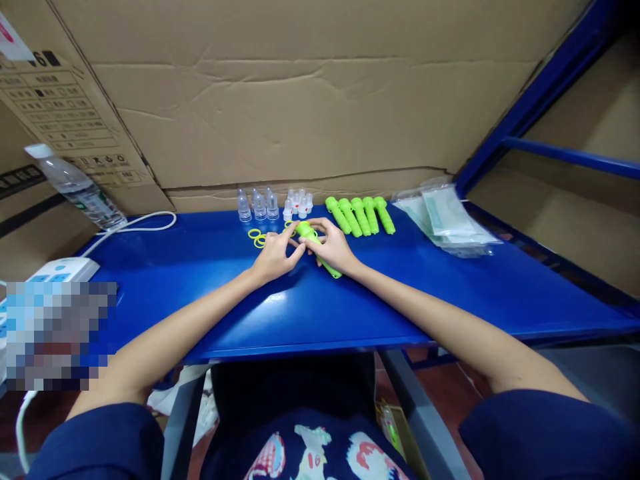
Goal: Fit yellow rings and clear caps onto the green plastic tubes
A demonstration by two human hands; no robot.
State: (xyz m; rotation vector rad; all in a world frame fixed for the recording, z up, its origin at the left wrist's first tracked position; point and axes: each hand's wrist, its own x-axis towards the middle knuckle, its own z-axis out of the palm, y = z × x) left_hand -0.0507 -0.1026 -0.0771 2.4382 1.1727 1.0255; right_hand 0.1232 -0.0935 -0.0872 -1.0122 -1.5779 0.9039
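A lime-green toy flashlight (pixel 329 267) lies slantwise in my right hand (pixel 334 245), whose fingers and thumb are wrapped around its body. At the wider head end, my left hand (pixel 278 255) grips with its index finger and thumb; whether anything small is also between them is hidden. Thin yellow rings (pixel 259 241) lie on the table just left of my left hand, and another yellow ring (pixel 289 229) shows behind its fingers. Beyond the hands stand clear plastic caps (pixel 259 205) and a cluster of small white-and-clear parts (pixel 300 202). Several matching green flashlights (pixel 360 217) lie in a row to the right.
The blue table (pixel 450 287) meets a cardboard wall (pixel 300 113). Clear plastic bags (pixel 445 220) lie at the right by a blue metal frame (pixel 565 157). A water bottle (pixel 83 190), a white cable (pixel 150 223) and a power strip (pixel 70 270) are on the left.
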